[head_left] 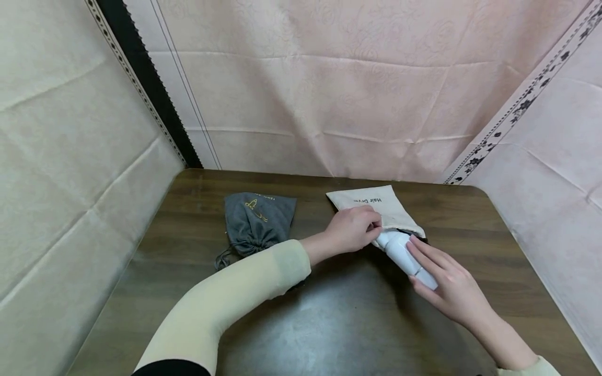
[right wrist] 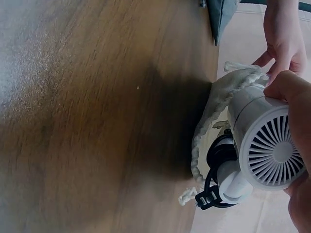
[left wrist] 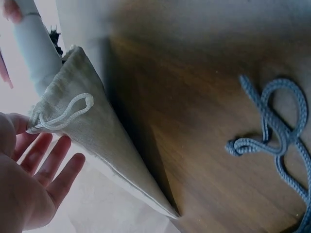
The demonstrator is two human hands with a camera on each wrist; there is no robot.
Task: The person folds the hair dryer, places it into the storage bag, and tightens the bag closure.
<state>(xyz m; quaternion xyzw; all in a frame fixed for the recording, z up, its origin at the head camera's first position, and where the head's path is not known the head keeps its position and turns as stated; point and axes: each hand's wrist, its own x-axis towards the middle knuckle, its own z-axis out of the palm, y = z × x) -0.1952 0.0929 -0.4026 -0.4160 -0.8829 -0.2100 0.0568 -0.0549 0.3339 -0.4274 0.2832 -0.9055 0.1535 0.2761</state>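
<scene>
A white hair dryer (head_left: 400, 253) sits partly inside a cream drawstring bag (head_left: 392, 209) printed "Hair Dryer". My right hand (head_left: 451, 287) grips the dryer's outer end, fingers on one side and thumb on the other. With thumb and fingertips, my left hand (head_left: 354, 230) pinches the bag's mouth at its left edge; its other fingers are spread in the left wrist view. A white drawstring loop (left wrist: 73, 110) hangs beside that pinch. The right wrist view shows the dryer's round vent grille (right wrist: 282, 151) and, at the bag's mouth, a bundled black cord (right wrist: 221, 154). The dryer's far end is hidden in the bag.
A dark grey drawstring pouch (head_left: 258, 219) with a gold print lies left on the brown wooden table (head_left: 329, 324), beyond my left forearm. Its knotted cord (left wrist: 284, 131) shows in the left wrist view. Pale patterned cloth (head_left: 301, 94) hangs behind the table and along both sides.
</scene>
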